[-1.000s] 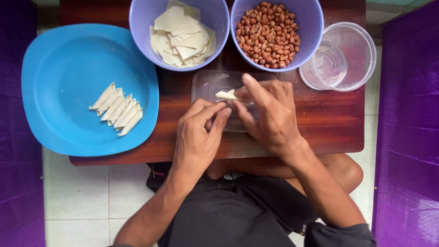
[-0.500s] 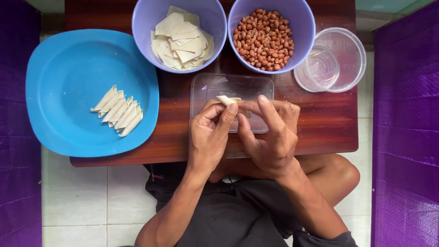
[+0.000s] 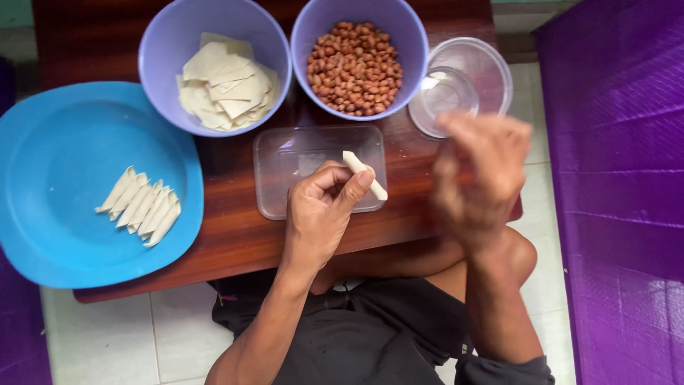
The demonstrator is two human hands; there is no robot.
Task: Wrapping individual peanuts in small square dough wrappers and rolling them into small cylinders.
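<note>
While left hand [image 3: 320, 214] pinches roll [image 3: 365, 175], right hand [image 3: 477, 175] hovers.

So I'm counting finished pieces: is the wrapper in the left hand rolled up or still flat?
Rolled up. The wrapper is a narrow closed stick pinched in the left hand, like the rolls on the blue plate.

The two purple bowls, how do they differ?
The left bowl holds flat, pale wrapper pieces; the right bowl holds small reddish-brown peanuts. The left bowl sits beside the blue plate; the right bowl sits beside a clear cup. Both are round, purple and upright.
</note>
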